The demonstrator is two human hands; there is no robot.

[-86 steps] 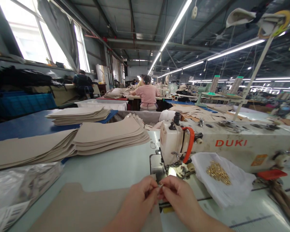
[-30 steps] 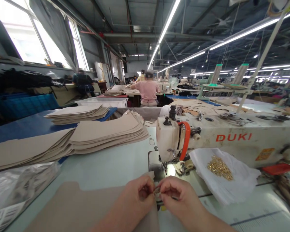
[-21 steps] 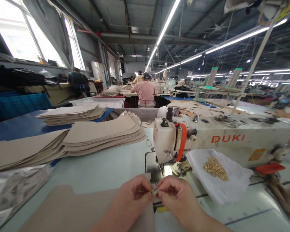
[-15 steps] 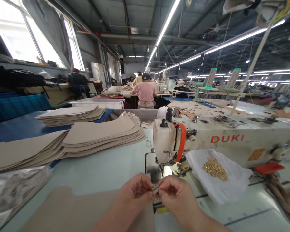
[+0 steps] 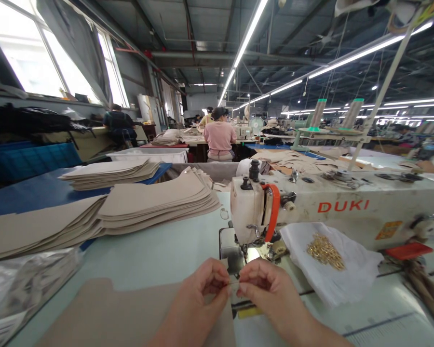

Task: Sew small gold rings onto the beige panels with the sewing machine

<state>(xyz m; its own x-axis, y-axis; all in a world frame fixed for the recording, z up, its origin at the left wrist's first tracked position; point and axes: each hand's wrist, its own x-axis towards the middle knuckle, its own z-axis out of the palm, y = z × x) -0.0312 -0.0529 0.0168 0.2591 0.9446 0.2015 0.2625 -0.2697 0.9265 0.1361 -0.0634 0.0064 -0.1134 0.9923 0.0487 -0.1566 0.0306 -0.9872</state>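
My left hand (image 5: 198, 294) and my right hand (image 5: 267, 289) meet fingertip to fingertip just in front of the needle of a white DUKI sewing machine (image 5: 311, 207). Both are pinched on one small thin piece (image 5: 233, 283) held between them, too small to name. A flat beige cut panel (image 5: 123, 313) lies on the table under my left forearm. To the right of my hands a white cloth (image 5: 332, 270) carries a heap of small gold metal parts (image 5: 325, 250).
Stacks of beige panels (image 5: 155, 200) cover the table's left and back. A crinkled clear plastic bag (image 5: 25, 284) lies at the near left. A red tray (image 5: 408, 250) sits by the machine's base at the right. A person in a pink top (image 5: 220, 137) sits farther back, facing away.
My hands have stayed pinched together in front of the needle, fingers shifting slightly on the small piece. The view has tilted a little; nothing else moved.
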